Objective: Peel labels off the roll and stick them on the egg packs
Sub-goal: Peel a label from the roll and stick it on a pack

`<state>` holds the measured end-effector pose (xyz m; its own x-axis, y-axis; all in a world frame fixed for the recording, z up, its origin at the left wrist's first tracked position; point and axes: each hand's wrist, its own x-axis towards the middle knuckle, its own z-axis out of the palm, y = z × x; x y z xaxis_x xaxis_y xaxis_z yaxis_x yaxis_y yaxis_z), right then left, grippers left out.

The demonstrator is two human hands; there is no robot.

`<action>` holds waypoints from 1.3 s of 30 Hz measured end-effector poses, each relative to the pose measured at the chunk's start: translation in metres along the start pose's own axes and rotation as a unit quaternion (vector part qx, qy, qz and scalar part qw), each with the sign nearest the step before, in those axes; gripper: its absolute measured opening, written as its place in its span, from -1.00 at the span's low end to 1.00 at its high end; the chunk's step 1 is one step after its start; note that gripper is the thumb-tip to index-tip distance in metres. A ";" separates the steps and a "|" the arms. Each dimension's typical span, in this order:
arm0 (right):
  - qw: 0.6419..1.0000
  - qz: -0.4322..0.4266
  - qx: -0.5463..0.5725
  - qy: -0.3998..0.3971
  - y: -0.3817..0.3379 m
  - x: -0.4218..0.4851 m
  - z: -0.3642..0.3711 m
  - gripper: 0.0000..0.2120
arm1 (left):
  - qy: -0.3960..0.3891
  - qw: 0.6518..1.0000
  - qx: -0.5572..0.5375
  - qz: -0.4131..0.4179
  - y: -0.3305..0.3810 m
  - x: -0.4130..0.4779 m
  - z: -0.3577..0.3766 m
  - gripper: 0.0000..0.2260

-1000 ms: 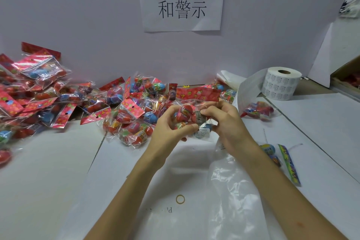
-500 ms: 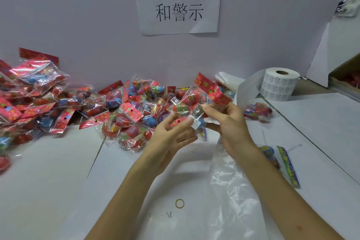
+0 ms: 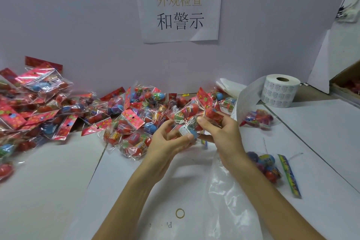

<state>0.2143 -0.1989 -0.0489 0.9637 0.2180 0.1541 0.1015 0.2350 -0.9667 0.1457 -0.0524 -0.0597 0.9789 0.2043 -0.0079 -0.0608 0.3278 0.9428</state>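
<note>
Both hands are on 1 egg pack (image 3: 187, 113), held up over the table (image 3: 48, 191), just in front of the pile of packs (image 3: 132, 121). Left hand (image 3: 167, 142) cups it from below, fingers curled, thumb at the white label (image 3: 184, 130) on the lower corner. Right hand (image 3: 222, 134) pinches the other side, thumb on top. Looks like the press-down step; can't tell if the label is fully seated.

Risks from here:
- Film is crinkly and sits over round eggs, so the label can bridge a crease and lift at an edge. Needs a firm rub over a flat patch.
- Thumb sits on the label edge; pulling it away sideways may peel a corner back.
- Pack is slick, so a loose pinch lets it slide into the pile, mixing labelled with unlabelled.
- Label roll (image 3: 280, 91) is well off to the right, with its liner strip (image 3: 242, 103) curling free. A hasty reach could drag it or tip the roll.
- Clear bag (image 3: 229, 191) lies under the right forearm and may catch a sticky label.
</note>
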 end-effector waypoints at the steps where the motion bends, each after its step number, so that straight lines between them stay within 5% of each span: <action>1: 1.000 0.004 0.002 0.000 -0.001 0.000 0.000 -0.96 | 0.000 1.000 0.002 0.001 0.000 0.000 -0.001 -0.17; 10: 0.999 0.026 0.021 -0.009 -0.001 0.002 -0.001 -0.82 | -0.005 0.999 0.035 0.019 0.002 0.002 -0.002 -0.46; 17: 0.997 0.054 -0.019 -0.048 0.002 0.009 -0.008 -0.70 | 0.066 0.997 0.033 0.019 0.000 0.002 0.001 -0.54; 23: 0.997 0.041 -0.038 -0.062 0.001 0.012 -0.014 -0.90 | 0.095 0.994 0.053 0.011 0.001 -0.002 0.008 -0.37; 28: 0.995 0.076 -0.018 -0.064 0.000 0.016 -0.022 -0.80 | 0.089 0.995 0.049 0.008 -0.001 -0.003 0.011 -0.73; 39: 0.994 0.076 0.005 -0.078 -0.001 0.021 -0.026 -0.70 | 0.117 0.992 0.036 -0.003 0.002 -0.002 0.010 -0.55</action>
<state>0.2413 -0.2192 -0.0503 0.9174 0.3961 0.0373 -0.0453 0.1972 -0.9793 0.1451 -0.0613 -0.0546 0.9065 0.4140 -0.0830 -0.0325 0.2643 0.9639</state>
